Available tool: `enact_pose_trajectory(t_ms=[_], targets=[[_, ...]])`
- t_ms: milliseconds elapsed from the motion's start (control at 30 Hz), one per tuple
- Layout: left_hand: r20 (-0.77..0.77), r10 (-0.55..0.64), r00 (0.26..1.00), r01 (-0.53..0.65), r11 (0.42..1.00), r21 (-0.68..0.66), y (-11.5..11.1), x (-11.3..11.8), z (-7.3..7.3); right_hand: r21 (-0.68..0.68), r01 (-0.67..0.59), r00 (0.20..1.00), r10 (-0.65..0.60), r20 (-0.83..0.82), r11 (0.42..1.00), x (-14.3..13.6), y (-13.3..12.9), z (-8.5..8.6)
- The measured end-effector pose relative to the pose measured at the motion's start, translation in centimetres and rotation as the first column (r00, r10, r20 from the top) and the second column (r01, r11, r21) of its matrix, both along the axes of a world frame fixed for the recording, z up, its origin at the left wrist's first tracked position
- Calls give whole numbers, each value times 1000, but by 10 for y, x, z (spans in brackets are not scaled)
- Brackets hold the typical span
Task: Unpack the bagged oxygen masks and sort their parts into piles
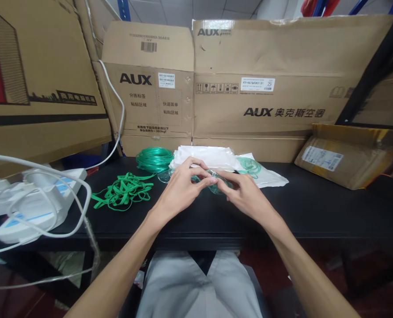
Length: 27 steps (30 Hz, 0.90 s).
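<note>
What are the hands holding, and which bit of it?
Both hands pinch a small, clear greenish plastic piece near its top, with the fingertips. Its exact shape is too hidden to tell.

Both forearms extended forward from the lower corners and converging at center, left hand (183, 183) and right hand (243, 190) nearly meeting, backs of both turned largely upward, wrists roughly in line with the forearms, fingers curled inward, thumbs and index fingers in a pinching pose.
</note>
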<state>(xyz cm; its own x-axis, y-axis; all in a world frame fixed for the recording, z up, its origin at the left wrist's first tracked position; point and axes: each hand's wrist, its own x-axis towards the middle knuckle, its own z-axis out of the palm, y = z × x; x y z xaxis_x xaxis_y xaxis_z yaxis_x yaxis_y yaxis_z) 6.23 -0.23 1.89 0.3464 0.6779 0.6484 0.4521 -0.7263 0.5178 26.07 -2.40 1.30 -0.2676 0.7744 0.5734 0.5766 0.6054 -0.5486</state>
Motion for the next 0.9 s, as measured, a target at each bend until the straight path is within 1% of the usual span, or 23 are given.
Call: enact_pose_trajectory(t_ms=[267, 333, 433, 533, 633, 733, 900], targets=[[6, -32, 999, 32, 999, -8, 2, 0, 0, -53, -27, 998, 24, -52, 998, -1, -1, 1], [19, -39, 999, 39, 999, -7, 1, -1, 1, -86, -30, 998, 25, -54, 996, -1, -1, 2], [42, -52, 998, 52, 999, 12, 0, -2, 3, -173, -41, 999, 35, -39, 984, 0, -2, 5], [-28, -110, 993, 112, 991, 75, -1, -4, 6, -256, -65, 997, 51, -60, 964, 1, -4, 8], [-120, -152, 981, 167, 979, 121, -1, -7, 8, -271, -115, 990, 89, -107, 956, 5, -2, 9], [-163, -156, 974, 178, 976, 128, 0, -10, 8, -265, -148, 985, 118, -126, 953, 9, 0, 9], [-205, -153, 967, 179, 977, 118, 0, -14, 8, -293, -145, 988, 121, -98, 945, 12, -4, 13]])
